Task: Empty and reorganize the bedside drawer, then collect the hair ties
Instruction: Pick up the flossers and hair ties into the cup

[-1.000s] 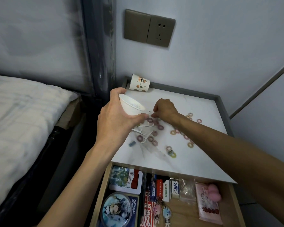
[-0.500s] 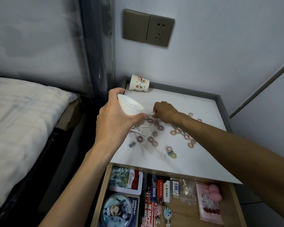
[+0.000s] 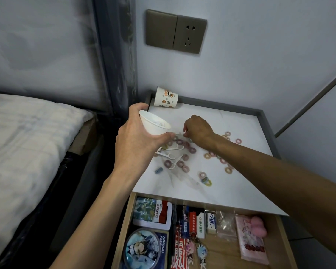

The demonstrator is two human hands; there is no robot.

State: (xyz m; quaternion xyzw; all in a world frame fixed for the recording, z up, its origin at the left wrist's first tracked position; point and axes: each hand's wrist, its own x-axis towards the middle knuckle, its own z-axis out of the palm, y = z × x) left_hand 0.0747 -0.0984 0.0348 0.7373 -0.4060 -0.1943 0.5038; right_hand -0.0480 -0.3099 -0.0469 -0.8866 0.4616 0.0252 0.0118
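My left hand (image 3: pixel 136 144) is shut on a white paper cup (image 3: pixel 153 124), held tilted above the left part of the white nightstand top (image 3: pixel 231 191). My right hand (image 3: pixel 199 131) hovers just right of the cup's rim and pinches a small white floss pick by its tip. Several pastel hair ties (image 3: pixel 168 163) lie scattered across the top, beneath and to the right of both hands. Among them lie several white floss picks (image 3: pixel 169 155). Below the top, the wooden drawer (image 3: pixel 221 249) stands open.
A patterned paper cup (image 3: pixel 165 98) lies on its side at the back left corner. A small blue piece (image 3: pixel 158 170) rests near the left edge. The drawer holds tins, packets, keychains and a pink pouch (image 3: pixel 250 237). A bed (image 3: pixel 17 142) is on the left.
My right hand has lifted its pinched fingers slightly off the pile, close to the cup's rim. My left hand keeps the cup almost where it was.
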